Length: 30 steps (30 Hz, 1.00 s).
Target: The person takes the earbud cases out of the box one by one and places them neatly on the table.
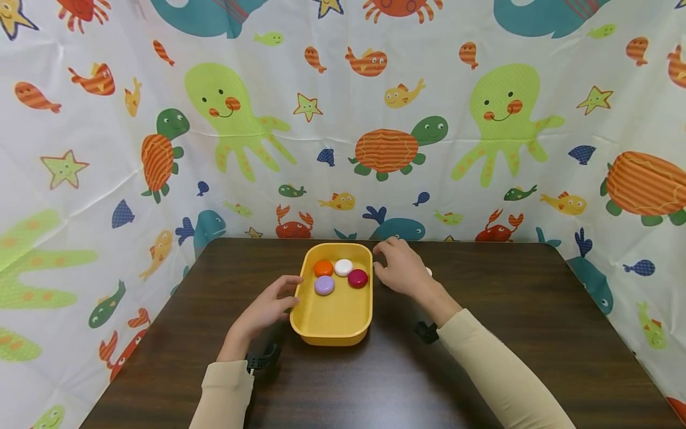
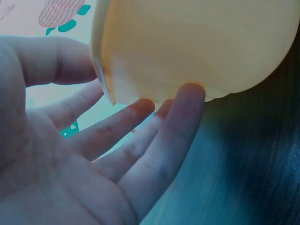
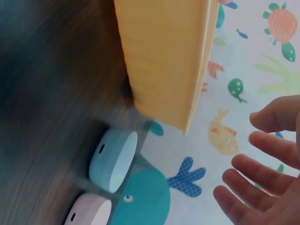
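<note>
The yellow tray (image 1: 332, 316) sits between my hands, holding four discs (image 1: 340, 276). My left hand (image 1: 268, 307) touches its side, fingers relaxed; my right hand (image 1: 402, 271) hovers released above two discs (image 3: 112, 161) outside it.

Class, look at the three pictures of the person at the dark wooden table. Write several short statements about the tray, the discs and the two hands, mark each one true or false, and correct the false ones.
1. The yellow plastic tray holds four round discs. True.
2. The white disc lies beside the orange disc. True.
3. The left hand grips a disc. False: its straight fingers touch the tray's outer wall and hold nothing.
4. The right hand is inside the tray. False: it is outside, past the tray's right rim, fingers spread.
5. Every disc is in the tray. False: a pale blue disc and a pale pink disc lie on the dark wooden table.
</note>
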Available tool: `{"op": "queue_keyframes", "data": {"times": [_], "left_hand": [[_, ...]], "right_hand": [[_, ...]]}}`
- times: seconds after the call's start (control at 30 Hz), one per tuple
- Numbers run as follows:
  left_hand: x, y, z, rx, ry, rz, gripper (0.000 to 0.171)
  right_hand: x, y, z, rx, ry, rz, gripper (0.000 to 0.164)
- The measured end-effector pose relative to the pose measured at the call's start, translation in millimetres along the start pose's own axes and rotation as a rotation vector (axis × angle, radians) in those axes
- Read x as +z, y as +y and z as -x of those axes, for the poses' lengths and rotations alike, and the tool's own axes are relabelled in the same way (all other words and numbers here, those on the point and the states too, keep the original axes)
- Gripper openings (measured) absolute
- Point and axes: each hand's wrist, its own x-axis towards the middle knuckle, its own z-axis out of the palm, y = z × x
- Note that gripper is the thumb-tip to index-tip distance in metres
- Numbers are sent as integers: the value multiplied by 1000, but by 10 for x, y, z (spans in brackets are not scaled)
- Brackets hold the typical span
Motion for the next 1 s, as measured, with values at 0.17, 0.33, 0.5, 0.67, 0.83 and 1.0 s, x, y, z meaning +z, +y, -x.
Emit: {"op": "queue_keyframes", "data": {"times": [0.17, 0.33, 0.5, 0.67, 0.83, 1.0], "left_hand": [[-1, -1, -14, 16, -8, 4, 49], [8, -2, -9, 1, 1, -3, 49], [2, -4, -5, -10, 9, -11, 50], [-3, 16, 10, -1, 5, -9, 49], [-2, 33, 29, 9, -5, -5, 50], [5, 7, 21, 5, 3, 3, 51]], "right_hand": [[34, -77, -1, -35, 12, -13, 29], [70, -142, -28, -71, 2, -34, 29], [91, -209, -60, -98, -14, -45, 30], [120, -287, -113, -130, -49, -33, 30], [184, -350, -176, -164, -75, 7, 31], [256, -393, -223, -190, -91, 20, 30]]}}
